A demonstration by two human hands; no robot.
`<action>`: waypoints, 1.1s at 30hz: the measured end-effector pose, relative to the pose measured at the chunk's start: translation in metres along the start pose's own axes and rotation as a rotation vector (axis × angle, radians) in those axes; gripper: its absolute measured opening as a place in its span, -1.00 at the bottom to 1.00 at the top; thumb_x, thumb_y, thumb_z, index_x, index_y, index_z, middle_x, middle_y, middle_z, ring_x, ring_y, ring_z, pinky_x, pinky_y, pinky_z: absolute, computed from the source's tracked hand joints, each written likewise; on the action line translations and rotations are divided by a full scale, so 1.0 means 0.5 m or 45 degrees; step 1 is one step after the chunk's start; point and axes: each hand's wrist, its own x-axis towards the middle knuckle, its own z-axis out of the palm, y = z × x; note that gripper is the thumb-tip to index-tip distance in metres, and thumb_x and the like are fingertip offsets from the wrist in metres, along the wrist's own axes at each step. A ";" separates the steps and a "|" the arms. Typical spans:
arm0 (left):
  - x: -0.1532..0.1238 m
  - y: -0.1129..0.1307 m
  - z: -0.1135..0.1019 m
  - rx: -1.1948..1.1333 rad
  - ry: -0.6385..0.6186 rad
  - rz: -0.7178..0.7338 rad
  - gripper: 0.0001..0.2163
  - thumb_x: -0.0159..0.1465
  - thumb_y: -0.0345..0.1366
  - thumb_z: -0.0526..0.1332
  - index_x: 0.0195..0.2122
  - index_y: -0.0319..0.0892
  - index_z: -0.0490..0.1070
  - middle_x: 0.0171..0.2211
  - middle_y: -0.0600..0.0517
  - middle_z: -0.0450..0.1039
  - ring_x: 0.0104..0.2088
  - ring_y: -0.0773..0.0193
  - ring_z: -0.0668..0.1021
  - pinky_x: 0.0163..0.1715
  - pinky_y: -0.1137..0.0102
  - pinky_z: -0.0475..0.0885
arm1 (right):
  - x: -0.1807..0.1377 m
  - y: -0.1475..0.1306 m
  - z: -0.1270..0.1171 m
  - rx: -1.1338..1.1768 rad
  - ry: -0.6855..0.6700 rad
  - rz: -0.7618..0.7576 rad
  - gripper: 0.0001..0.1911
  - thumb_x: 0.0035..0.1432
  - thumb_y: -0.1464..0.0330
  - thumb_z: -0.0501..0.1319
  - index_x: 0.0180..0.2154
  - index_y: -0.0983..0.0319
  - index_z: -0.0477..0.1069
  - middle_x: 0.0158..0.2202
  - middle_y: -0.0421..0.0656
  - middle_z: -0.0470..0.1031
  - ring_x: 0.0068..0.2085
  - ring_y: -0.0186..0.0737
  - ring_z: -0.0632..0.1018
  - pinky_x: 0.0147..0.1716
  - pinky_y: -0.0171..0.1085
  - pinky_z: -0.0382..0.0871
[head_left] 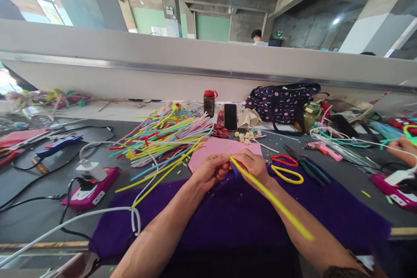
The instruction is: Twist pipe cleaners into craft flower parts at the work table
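Blue-handled tool (pixel 61 144): is lying at the left of the dark table (pixel 29 221), near a black cord.
Left magenta power strip (pixel 100 193): is holding a white plug and a black one.
Heap of coloured stems (pixel 166 137): is spreading behind the left forearm, some yellow ones reaching toward the purple cloth (pixel 241 221).
Red-lidded bottle (pixel 209 105): is standing upright behind the heap, just beside a propped phone (pixel 230 117).
Left hand (pixel 212 173): is pinching the near end of a yellow stem (pixel 272 199), thumb and fingers together.
Pink sheet (pixel 200 156): is lying behind both hands, partly hidden by them.
Right hand (pixel 252 166): is curling its fingers against the left fingertips; whether they are clamping the stem cannot be told.
Yellow stem: is slanting from the meeting fingertips across the right hand and forearm, its free end blurring above the cloth.
Red and yellow handles (pixel 288 174): are resting beyond the right wrist, with dark pliers (pixel 314 170) just beside them.
Patterned bag (pixel 276 102): is sitting behind, against the partition.
Pink glue gun (pixel 325 150): is lying right of the pliers.
Another person's hand (pixel 404 150): is showing at the right edge.
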 end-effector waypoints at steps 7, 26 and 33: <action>-0.003 -0.006 0.015 0.306 0.201 0.285 -0.76 0.04 -0.15 0.23 -0.49 -0.22 0.27 -0.64 0.14 0.31 -0.70 0.53 0.26 -0.71 0.59 0.09 | 0.009 -0.019 0.006 0.237 0.052 0.388 -0.76 0.12 0.24 0.07 -0.47 0.22 0.38 -0.54 -0.17 0.38 -0.47 -0.28 0.40 -0.45 -0.31 0.27; 0.001 0.006 -0.004 0.304 0.302 0.342 -0.79 0.08 -0.21 0.18 -0.56 -0.24 0.27 -0.70 0.15 0.26 -0.76 0.53 0.24 -0.78 0.58 0.02 | 0.014 -0.036 -0.018 0.042 0.092 0.163 -0.81 0.13 0.32 0.08 -0.36 0.23 0.43 -0.41 -0.11 0.46 -0.35 -0.23 0.46 -0.31 -0.26 0.31; -0.001 0.001 -0.004 0.333 0.215 0.214 -0.78 0.05 -0.21 0.21 -0.58 -0.27 0.28 -0.69 0.14 0.28 -0.76 0.54 0.27 -0.79 0.60 0.05 | 0.014 -0.011 -0.018 -0.417 0.079 -0.240 -0.83 0.10 0.39 0.14 -0.23 0.20 0.42 -0.29 -0.10 0.48 -0.24 -0.22 0.45 -0.23 -0.25 0.31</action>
